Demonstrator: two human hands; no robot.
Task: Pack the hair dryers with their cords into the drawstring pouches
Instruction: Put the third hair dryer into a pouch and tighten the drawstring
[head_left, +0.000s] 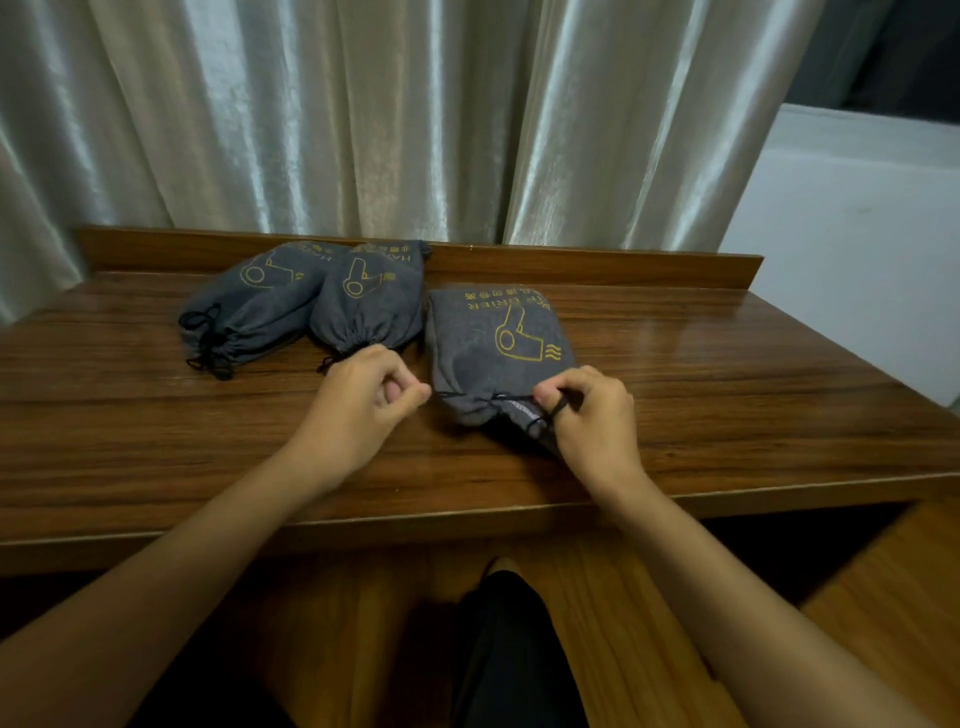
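Observation:
Three grey drawstring pouches with a yellow hair-dryer print lie on the wooden table (727, 374). The nearest pouch (493, 353) bulges, and its mouth points toward me. My right hand (592, 415) pinches its black drawstring (535, 415) at the mouth's right side, with loops of cord around the fingers. My left hand (363, 405) has its fingers curled and thumb pressed to them at the mouth's left side, where a thin strand of cord (452, 396) runs to it. The middle pouch (371, 306) and the left pouch (249, 306) lie cinched behind. No dryer shows.
The table has a raised wooden back rail (571, 265) in front of shiny grey curtains (363, 130). A white wall or ledge (857, 234) stands at the right. Below the table's front edge are a wood floor and my dark-clothed leg (509, 649).

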